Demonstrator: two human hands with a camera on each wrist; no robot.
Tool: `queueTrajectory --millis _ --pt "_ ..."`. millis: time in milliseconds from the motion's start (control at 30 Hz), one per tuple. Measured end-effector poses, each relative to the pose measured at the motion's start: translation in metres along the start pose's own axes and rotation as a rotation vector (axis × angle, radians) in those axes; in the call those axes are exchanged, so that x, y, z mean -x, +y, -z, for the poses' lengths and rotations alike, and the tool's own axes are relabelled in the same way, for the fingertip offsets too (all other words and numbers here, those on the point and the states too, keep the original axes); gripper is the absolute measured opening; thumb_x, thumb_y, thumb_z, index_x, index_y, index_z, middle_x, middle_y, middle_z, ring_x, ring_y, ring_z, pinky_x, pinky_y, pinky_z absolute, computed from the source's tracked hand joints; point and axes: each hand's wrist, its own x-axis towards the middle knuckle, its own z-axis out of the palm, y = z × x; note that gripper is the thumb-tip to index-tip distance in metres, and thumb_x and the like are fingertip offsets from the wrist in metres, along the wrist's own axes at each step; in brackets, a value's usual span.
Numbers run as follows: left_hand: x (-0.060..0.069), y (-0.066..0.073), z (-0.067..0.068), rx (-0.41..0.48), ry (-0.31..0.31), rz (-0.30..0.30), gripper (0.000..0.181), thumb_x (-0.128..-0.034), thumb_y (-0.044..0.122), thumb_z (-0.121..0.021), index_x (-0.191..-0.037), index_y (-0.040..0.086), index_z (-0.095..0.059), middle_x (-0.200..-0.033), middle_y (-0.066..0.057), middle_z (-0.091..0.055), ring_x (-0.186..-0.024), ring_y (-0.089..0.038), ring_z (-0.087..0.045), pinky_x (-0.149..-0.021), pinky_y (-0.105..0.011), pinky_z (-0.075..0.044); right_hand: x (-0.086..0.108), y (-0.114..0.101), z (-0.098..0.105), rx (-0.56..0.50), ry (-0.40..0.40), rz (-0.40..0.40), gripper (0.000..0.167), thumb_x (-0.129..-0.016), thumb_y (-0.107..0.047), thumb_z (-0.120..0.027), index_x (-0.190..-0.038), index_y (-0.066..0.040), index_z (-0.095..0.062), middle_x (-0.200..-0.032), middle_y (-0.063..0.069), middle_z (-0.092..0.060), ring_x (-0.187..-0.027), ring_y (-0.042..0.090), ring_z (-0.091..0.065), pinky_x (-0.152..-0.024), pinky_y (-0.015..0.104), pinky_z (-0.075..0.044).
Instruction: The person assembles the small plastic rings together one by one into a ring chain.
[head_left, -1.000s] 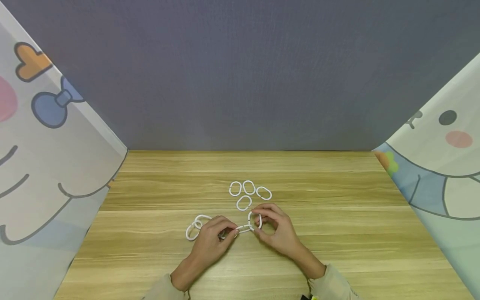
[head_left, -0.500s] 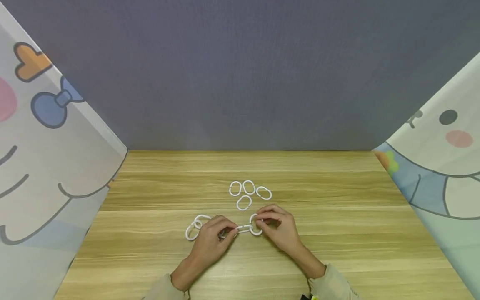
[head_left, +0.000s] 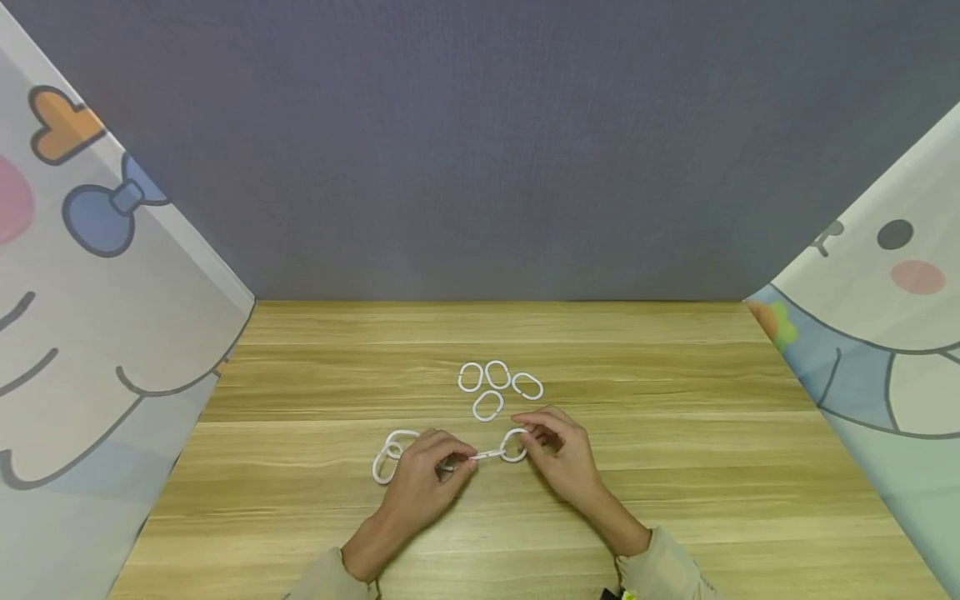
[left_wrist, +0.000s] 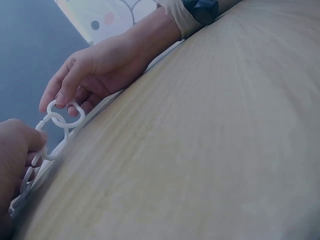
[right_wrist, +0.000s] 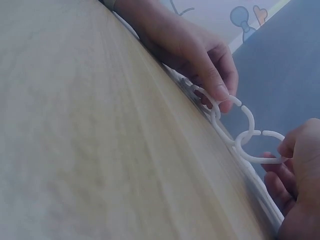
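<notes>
My left hand (head_left: 427, 475) pinches a white plastic C-shaped chain link (right_wrist: 252, 118) between thumb and forefinger. Hooked through that link is an end link (right_wrist: 255, 160), which my right hand (head_left: 562, 457) pinches at its right side. A small gap shows in the top of each of these two links in the right wrist view. More joined links (head_left: 377, 473) trail out to the left from beneath my left hand; part of the chain is hidden under the palm. Both hands are just above the wooden table (head_left: 675, 417).
Several loose white links (head_left: 476, 410) lie flat in a small group beyond the hands. A grey panel (head_left: 495, 167) rises at the table's back edge. Cartoon-printed sheets (head_left: 150, 333) stand along both sides. A dark watch (left_wrist: 202, 10) is on the right wrist.
The end link has turned and shifted slightly right, and my right fingers have moved from around it to its right side. My left hand has stayed almost in place.
</notes>
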Motion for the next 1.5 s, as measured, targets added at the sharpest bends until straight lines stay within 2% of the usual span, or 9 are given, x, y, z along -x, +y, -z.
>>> queueTrajectory --millis 133,233,367,500,667,833,1100,1267,1500 --pt "0.0000 0.0003 0.0000 -0.012 0.012 0.010 0.009 -0.0914 0.011 -0.092 -0.096 0.015 -0.085 -0.095 0.010 -0.077 -0.089 -0.005 -0.066 -0.071 -0.022 -0.059 0.0012 0.0014 0.0000 0.034 0.002 -0.010 0.032 -0.089 0.021 -0.078 -0.115 0.003 -0.080 -0.095 0.014 -0.071 -0.083 0.010 -0.067 -0.068 0.019 -0.059" --pt "0.0003 0.0002 -0.0007 -0.020 0.028 0.008 0.007 -0.0924 0.009 -0.090 -0.092 0.014 -0.085 -0.093 0.009 -0.076 -0.087 -0.006 -0.065 -0.070 -0.022 -0.059 0.0013 0.0023 0.0000 0.049 -0.004 -0.005 0.031 -0.089 0.021 -0.077 -0.111 0.000 -0.082 -0.094 0.010 -0.070 -0.078 0.006 -0.060 -0.061 0.018 -0.053" --pt "0.0006 -0.0002 -0.0010 -0.031 0.048 -0.013 0.010 -0.0892 0.006 -0.092 -0.088 0.013 -0.084 -0.091 0.009 -0.076 -0.085 -0.007 -0.065 -0.068 -0.021 -0.059 0.0013 0.0022 -0.0001 0.065 -0.018 -0.008 0.029 -0.088 0.020 -0.079 -0.105 -0.004 -0.083 -0.094 0.006 -0.070 -0.073 0.004 -0.055 -0.056 0.018 -0.047" --pt "0.0007 -0.0008 -0.0007 -0.057 0.056 -0.026 0.012 -0.0862 0.009 -0.095 -0.087 0.015 -0.084 -0.090 0.010 -0.076 -0.085 -0.007 -0.066 -0.070 -0.022 -0.058 0.0019 0.0016 -0.0006 0.076 -0.031 -0.045 0.027 -0.090 0.015 -0.082 -0.103 -0.008 -0.083 -0.091 0.003 -0.072 -0.076 0.004 -0.060 -0.058 0.018 -0.051" --pt "0.0009 -0.0012 -0.0004 -0.079 0.062 -0.034 0.013 -0.0852 0.010 -0.095 -0.083 0.015 -0.083 -0.087 0.011 -0.075 -0.084 -0.007 -0.064 -0.069 -0.021 -0.056 0.0019 0.0014 -0.0016 0.048 -0.044 -0.070 0.020 -0.091 0.011 -0.084 -0.100 -0.007 -0.082 -0.087 0.006 -0.073 -0.075 0.005 -0.064 -0.058 0.021 -0.055" --pt "0.0011 -0.0011 0.0000 -0.054 0.050 -0.032 0.014 -0.0837 0.008 -0.095 -0.086 0.015 -0.083 -0.090 0.009 -0.075 -0.083 -0.008 -0.065 -0.067 -0.019 -0.057 0.0016 0.0007 -0.0016 0.037 -0.065 -0.068 0.017 -0.090 0.010 -0.085 -0.098 -0.004 -0.080 -0.084 0.008 -0.075 -0.071 0.004 -0.064 -0.056 0.022 -0.056" --pt "0.0005 -0.0011 0.0009 -0.010 0.036 -0.054 0.012 -0.0912 0.008 -0.090 -0.098 0.016 -0.084 -0.097 0.010 -0.076 -0.086 -0.007 -0.068 -0.071 -0.019 -0.059 0.0020 -0.0002 -0.0003 0.057 -0.116 -0.094 0.015 -0.092 0.005 -0.087 -0.098 -0.008 -0.081 -0.082 0.001 -0.077 -0.069 0.003 -0.065 -0.052 0.021 -0.050" --pt "-0.0002 -0.0015 0.0003 -0.027 0.040 -0.084 0.013 -0.0891 0.010 -0.091 -0.098 0.016 -0.084 -0.094 0.011 -0.077 -0.084 -0.005 -0.066 -0.072 -0.018 -0.057 0.0019 0.0003 0.0004 0.057 -0.148 -0.097 0.013 -0.091 0.004 -0.088 -0.096 -0.006 -0.081 -0.081 -0.001 -0.078 -0.066 0.002 -0.063 -0.050 0.019 -0.045" --pt "-0.0005 -0.0019 -0.0003 -0.047 0.025 -0.122 0.014 -0.0851 0.011 -0.095 -0.094 0.014 -0.085 -0.090 0.009 -0.077 -0.082 -0.005 -0.065 -0.072 -0.015 -0.056 0.0027 0.0009 0.0010 0.051 -0.174 -0.099 0.013 -0.091 0.002 -0.089 -0.096 -0.008 -0.081 -0.081 -0.001 -0.079 -0.065 0.002 -0.063 -0.049 0.019 -0.045"
